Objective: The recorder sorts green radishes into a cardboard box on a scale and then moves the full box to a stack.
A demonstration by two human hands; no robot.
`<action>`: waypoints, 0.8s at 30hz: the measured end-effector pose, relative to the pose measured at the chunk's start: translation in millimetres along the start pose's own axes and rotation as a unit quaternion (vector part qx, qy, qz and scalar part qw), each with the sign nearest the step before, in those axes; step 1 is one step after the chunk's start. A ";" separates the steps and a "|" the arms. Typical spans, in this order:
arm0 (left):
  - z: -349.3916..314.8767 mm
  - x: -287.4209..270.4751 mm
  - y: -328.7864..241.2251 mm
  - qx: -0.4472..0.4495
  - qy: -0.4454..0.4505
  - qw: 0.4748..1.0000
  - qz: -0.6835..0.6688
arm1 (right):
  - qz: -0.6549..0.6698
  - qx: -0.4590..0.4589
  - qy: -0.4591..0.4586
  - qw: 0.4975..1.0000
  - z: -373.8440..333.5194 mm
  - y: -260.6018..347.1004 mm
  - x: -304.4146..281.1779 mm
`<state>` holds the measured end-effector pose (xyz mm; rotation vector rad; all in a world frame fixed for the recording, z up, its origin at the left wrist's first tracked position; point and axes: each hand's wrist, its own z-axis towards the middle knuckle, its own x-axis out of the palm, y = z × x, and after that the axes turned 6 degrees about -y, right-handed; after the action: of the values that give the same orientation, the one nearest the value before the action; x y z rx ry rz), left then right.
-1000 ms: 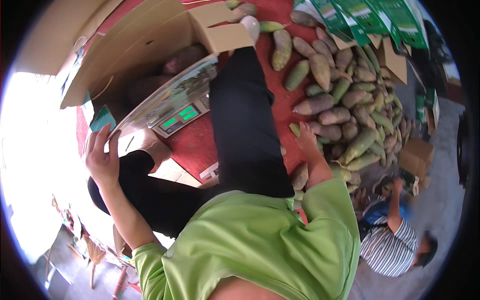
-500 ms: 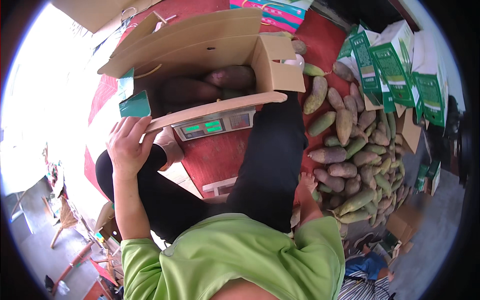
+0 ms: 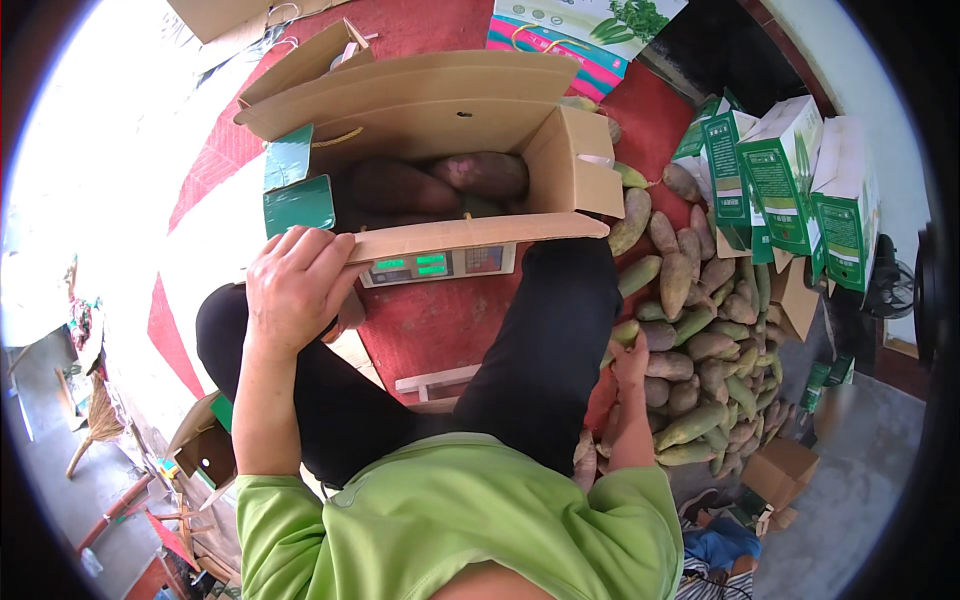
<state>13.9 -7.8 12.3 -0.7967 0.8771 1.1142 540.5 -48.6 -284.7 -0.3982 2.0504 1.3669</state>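
Note:
My left hand (image 3: 293, 285) is closed on the near flap (image 3: 470, 236) of an open cardboard box (image 3: 590, 165), its fingers bent over the flap's left end. Dark reddish radishes (image 3: 485, 175) lie inside; the flap hides the lower part of the box. Under the box is a scale (image 3: 437, 264) with lit green displays. Beyond my right thigh, my right hand (image 3: 630, 365) grips a greenish radish (image 3: 624, 332), which sticks out past the fingers toward the box. That hand is beside a big pile of green and purplish radishes (image 3: 700, 345).
Several green-and-white cartons (image 3: 780, 185) stand behind the pile. A fan (image 3: 888, 280) is at the far right. A pink-and-blue box (image 3: 560, 55) lies beyond the cardboard box. Another person's blue clothing (image 3: 722, 545) shows at lower right. A broom (image 3: 98, 425) is at left.
My right hand has risen slightly from the pile's near edge, and a greenish radish now shows in it. My left hand stays on the flap. The whole view has shifted a little.

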 end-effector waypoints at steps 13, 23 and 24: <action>-1.3 -3.3 1.9 0.001 -0.014 1.000 -0.028 | 0.306 -0.341 -0.019 0.889 0.7 394.3 -97.4; -1.9 -2.9 1.7 -0.008 0.003 0.999 -0.037 | 0.034 -0.556 0.169 0.813 8.6 477.8 10.9; -1.9 -0.9 2.8 -0.005 -0.002 0.999 -0.035 | -0.030 -0.552 0.196 0.810 5.5 480.7 20.8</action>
<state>10.6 -9.1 12.0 -0.8272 0.8345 1.0586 255.1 157.7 43.1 -1.2967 1.2351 2.4923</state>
